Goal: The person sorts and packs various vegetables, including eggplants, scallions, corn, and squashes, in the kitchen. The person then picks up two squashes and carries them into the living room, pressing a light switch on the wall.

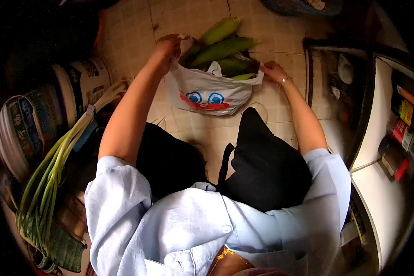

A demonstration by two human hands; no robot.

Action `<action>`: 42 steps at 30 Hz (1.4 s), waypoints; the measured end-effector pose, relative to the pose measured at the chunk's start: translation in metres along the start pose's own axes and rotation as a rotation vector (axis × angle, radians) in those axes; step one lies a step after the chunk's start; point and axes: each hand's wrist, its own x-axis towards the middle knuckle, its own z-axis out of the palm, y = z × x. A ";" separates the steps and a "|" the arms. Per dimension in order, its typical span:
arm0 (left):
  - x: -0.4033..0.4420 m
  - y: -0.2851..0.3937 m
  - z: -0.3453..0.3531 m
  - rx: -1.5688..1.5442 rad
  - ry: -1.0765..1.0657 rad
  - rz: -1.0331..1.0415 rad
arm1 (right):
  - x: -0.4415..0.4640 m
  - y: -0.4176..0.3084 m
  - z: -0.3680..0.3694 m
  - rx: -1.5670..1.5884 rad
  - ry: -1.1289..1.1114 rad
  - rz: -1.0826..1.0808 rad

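Observation:
A white plastic bag point(175, 85) with blue eyes and a red shape printed on it stands on the tiled floor in front of my knees. Several ears of corn point(223, 51) in green husks fill it and stick out at the top. My left hand point(169, 46) is closed on the bag's left rim. On the opposite side, my right hand point(274, 71) pinches the right rim, so the mouth is held apart. The lower ends of the corn are hidden inside the bag.
Left of me are white buckets point(14, 138) and a bunch of green onions point(55, 161). A dark-framed cabinet point(340, 92) stands on the right, beside a white surface point(382, 198) with several small packages point(402, 131). Pale floor tiles point(129, 27) spread around the bag.

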 end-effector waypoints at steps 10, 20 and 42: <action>-0.096 0.039 -0.015 -0.006 -0.103 0.101 | -0.054 -0.032 0.011 0.724 0.356 -0.296; -0.178 0.055 -0.040 -0.332 -0.131 0.115 | -0.190 -0.091 -0.009 0.954 0.149 -0.210; -0.176 0.045 0.027 -0.336 -0.165 0.142 | 0.079 -0.059 -0.024 -0.543 -0.212 -0.076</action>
